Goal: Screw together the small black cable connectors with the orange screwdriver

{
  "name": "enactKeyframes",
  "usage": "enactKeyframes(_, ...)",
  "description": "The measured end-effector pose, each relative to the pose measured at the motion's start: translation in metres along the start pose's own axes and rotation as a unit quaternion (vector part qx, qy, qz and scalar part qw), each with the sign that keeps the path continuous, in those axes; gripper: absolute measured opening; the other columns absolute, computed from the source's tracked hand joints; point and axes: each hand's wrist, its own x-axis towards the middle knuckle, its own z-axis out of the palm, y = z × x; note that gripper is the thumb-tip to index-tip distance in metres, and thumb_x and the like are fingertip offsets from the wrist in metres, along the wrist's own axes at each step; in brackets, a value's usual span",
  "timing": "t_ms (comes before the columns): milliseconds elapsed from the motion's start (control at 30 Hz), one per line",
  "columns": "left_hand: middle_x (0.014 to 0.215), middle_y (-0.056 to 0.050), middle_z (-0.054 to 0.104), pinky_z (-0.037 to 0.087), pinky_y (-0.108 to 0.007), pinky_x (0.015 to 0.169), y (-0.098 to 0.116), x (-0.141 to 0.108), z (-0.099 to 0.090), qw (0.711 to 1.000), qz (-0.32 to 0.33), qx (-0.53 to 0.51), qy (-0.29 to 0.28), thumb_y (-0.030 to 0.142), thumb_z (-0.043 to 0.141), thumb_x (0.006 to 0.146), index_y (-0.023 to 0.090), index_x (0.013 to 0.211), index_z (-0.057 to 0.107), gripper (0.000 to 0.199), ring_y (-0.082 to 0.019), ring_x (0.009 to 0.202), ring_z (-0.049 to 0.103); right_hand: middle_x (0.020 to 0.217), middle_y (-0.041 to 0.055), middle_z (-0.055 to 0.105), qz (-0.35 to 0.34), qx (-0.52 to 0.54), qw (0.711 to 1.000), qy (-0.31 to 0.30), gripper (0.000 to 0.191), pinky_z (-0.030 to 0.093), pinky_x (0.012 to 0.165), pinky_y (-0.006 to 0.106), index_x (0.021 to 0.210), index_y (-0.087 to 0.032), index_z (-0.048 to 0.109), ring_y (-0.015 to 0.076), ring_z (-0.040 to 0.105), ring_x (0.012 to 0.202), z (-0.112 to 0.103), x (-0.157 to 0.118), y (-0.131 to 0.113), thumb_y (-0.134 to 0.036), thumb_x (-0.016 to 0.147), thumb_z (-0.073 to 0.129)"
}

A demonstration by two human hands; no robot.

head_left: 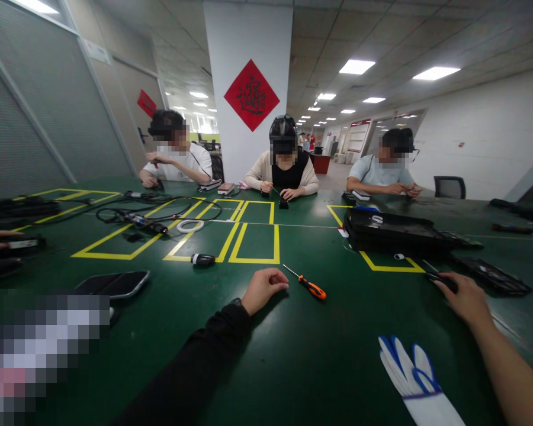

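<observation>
From where I'm standing, the person's left arm is coming in from the lower left in a long black sleeve, slanting up across the smooth dark-green tabletop (302,367). A dark band is showing at the wrist, and the left hand (265,290) is resting low near the middle, its fingers bending inward and pointing right. I am seeing nothing in its grasp, though I cannot tell whether finger and thumb tips are meeting.

The slim screwdriver with an orange-and-black handle (312,288) is lying on the green surface just to the right of that hand, its metal shaft slanting up and left so the tip is ending near the knuckles, apart from them.

Farther right, a bare forearm is reaching in from the edge, and its hand (466,299) is closing around a black-handled tool (446,284) with a thin shaft. I cannot tell whether this is the person's own right hand or a neighbour's. The orange-and-black screwdriver is lying between the two hands, much nearer the left one. A white glove with blue edging (420,387) is lying in front of the bare forearm, while a short black cylinder (203,260) is sitting beyond the left hand, to its left
</observation>
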Motion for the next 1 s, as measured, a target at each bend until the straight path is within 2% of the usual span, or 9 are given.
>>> enactKeyframes(100, 0.072, -0.005, 0.067, 0.048, -0.026, 0.064, -0.004, 0.003, -0.001, 0.999, -0.021, -0.03, -0.013, 0.029, 0.061, 0.07, 0.012, 0.081, 0.063, 0.02, -0.014, 0.066, 0.063, 0.098, 0.0126, 0.056, -0.005, 0.02, 1.0, -0.002, 0.038, 0.036, 0.076, 0.045, 0.096, -0.021, 0.055, 0.0348, 0.05, 0.096, -0.001, 0.002, 0.0, -0.049, 0.075, 0.04)
enactKeyframes(200, 0.077, -0.007, 0.067, 0.049, -0.028, 0.069, -0.004, 0.004, -0.001, 0.996, -0.028, -0.08, -0.018, 0.025, 0.06, 0.07, 0.011, 0.085, 0.061, 0.02, -0.015, 0.069, 0.064, 0.106, 0.0142, 0.055, -0.011, 0.011, 0.999, 0.038, 0.04, 0.033, 0.082, 0.047, 0.098, -0.019, 0.054, 0.0363, 0.046, 0.104, -0.016, 0.0, -0.022, -0.048, 0.075, 0.042)
enactKeyframes(300, 0.082, -0.008, 0.067, 0.05, -0.029, 0.071, 0.002, 0.004, 0.001, 0.992, -0.016, -0.122, -0.017, 0.021, 0.06, 0.071, 0.011, 0.097, 0.056, 0.028, -0.013, 0.07, 0.064, 0.12, 0.0159, 0.048, -0.005, 0.018, 0.99, 0.139, 0.039, 0.026, 0.093, 0.047, 0.107, -0.017, 0.051, 0.034, 0.039, 0.114, -0.044, -0.002, -0.074, -0.043, 0.078, 0.043)
enactKeyframes(367, 0.084, -0.007, 0.066, 0.049, -0.03, 0.073, 0.008, 0.004, 0.004, 0.989, -0.002, -0.142, -0.028, 0.021, 0.058, 0.073, 0.012, 0.104, 0.052, 0.032, -0.013, 0.073, 0.063, 0.119, 0.0135, 0.049, -0.026, 0.076, 0.986, 0.147, 0.034, 0.028, 0.094, 0.044, 0.11, -0.019, 0.049, 0.03, 0.041, 0.113, -0.065, -0.005, -0.127, -0.037, 0.082, 0.041)
enactKeyframes(467, 0.084, -0.007, 0.065, 0.048, -0.029, 0.076, 0.017, 0.002, 0.012, 0.982, 0.008, -0.178, -0.062, 0.021, 0.054, 0.077, 0.013, 0.107, 0.049, 0.032, -0.013, 0.077, 0.062, 0.1, 0.0074, 0.058, -0.149, 0.205, 0.967, -0.001, 0.024, 0.04, 0.083, 0.038, 0.098, -0.022, 0.056, 0.0231, 0.053, 0.095, -0.092, -0.02, -0.219, -0.034, 0.084, 0.042)
enactKeyframes(533, 0.084, -0.007, 0.065, 0.048, -0.029, 0.076, 0.022, -0.001, 0.018, 0.976, 0.008, -0.202, -0.084, 0.021, 0.053, 0.078, 0.013, 0.11, 0.047, 0.034, -0.013, 0.077, 0.061, 0.096, 0.0043, 0.059, -0.252, 0.257, 0.923, -0.138, 0.021, 0.042, 0.079, 0.035, 0.097, -0.024, 0.058, 0.0199, 0.054, 0.09, -0.102, -0.036, -0.277, -0.031, 0.084, 0.044)
enactKeyframes(633, 0.082, -0.006, 0.064, 0.047, -0.029, 0.075, 0.031, -0.008, 0.024, 0.973, 0.006, -0.203, -0.107, 0.021, 0.054, 0.077, 0.013, 0.113, 0.044, 0.038, -0.013, 0.075, 0.061, 0.095, 0.004, 0.059, -0.326, 0.3, 0.874, -0.198, 0.02, 0.042, 0.078, 0.032, 0.1, -0.025, 0.058, 0.0177, 0.053, 0.089, -0.104, -0.056, -0.339, -0.025, 0.084, 0.046)
enactKeyframes(733, 0.081, -0.006, 0.065, 0.047, -0.03, 0.076, 0.036, -0.014, 0.026, 0.977, 0.019, -0.177, -0.115, 0.021, 0.053, 0.078, 0.014, 0.115, 0.044, 0.039, -0.014, 0.075, 0.062, 0.09, 0.0033, 0.059, -0.357, 0.298, 0.859, -0.214, 0.015, 0.041, 0.076, 0.032, 0.093, -0.023, 0.06, 0.0172, 0.052, 0.087, -0.095, -0.062, -0.362, -0.023, 0.083, 0.048)
enactKeyframes(1000, 0.082, -0.005, 0.065, 0.047, -0.03, 0.076, 0.039, -0.018, 0.03, 0.981, 0.037, -0.157, -0.111, 0.019, 0.053, 0.077, 0.015, 0.114, 0.045, 0.038, -0.015, 0.076, 0.062, 0.088, 0.0015, 0.055, -0.339, 0.346, 0.829, -0.278, 0.009, 0.041, 0.071, 0.026, 0.086, -0.02, 0.058, 0.0131, 0.053, 0.08, -0.085, -0.062, -0.356, -0.023, 0.083, 0.05)
